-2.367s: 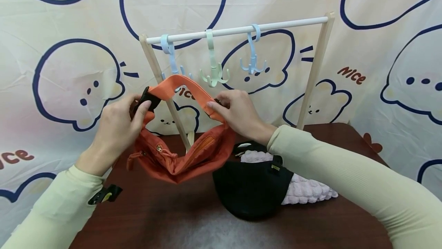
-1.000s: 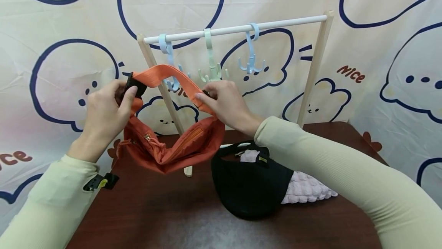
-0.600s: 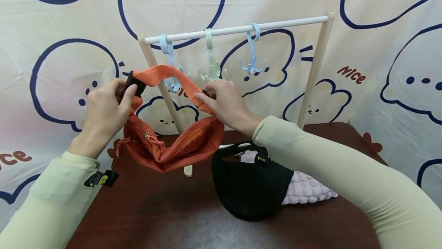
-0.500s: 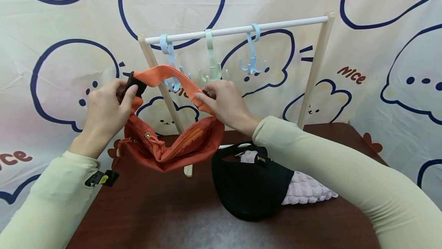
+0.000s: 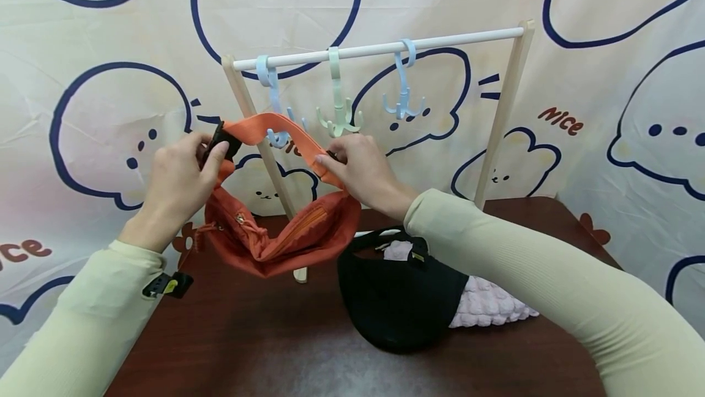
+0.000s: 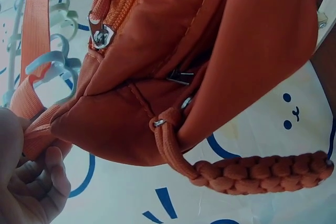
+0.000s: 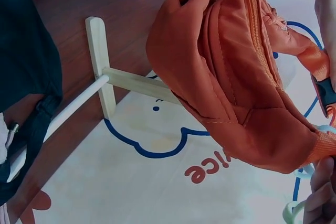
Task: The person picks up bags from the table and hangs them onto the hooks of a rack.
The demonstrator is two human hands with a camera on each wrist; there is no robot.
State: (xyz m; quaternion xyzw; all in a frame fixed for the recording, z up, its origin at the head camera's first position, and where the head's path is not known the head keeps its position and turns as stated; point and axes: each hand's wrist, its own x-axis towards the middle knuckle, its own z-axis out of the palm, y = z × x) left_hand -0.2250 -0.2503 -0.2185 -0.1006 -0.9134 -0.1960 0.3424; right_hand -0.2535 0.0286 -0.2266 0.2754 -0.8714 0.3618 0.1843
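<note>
An orange-red waist bag (image 5: 281, 244) hangs in the air between both hands, its lighter orange strap arched above it. My left hand (image 5: 179, 186) pinches the strap by its black buckle (image 5: 223, 140), thumb in front. The strap's other side is pinched by my right hand (image 5: 366, 170). Zips and a braided cord pull (image 6: 262, 174) show on the bag in the left wrist view. Behind the strap hangs a blue hook (image 5: 278, 137); a green multi-prong hook (image 5: 340, 120) hangs just above the right hand.
A wooden rack with a white bar (image 5: 374, 49) stands at the back, with another blue hook (image 5: 404, 100) further right. On the brown table (image 5: 330, 360) lie a black bag (image 5: 402, 299) and a pale, bubbly-textured bag (image 5: 490, 304), partly under the right forearm.
Since the earliest frame the hands and waist bag have risen and shifted slightly left. In the last half second they have dipped a little and the left hand has edged right.
</note>
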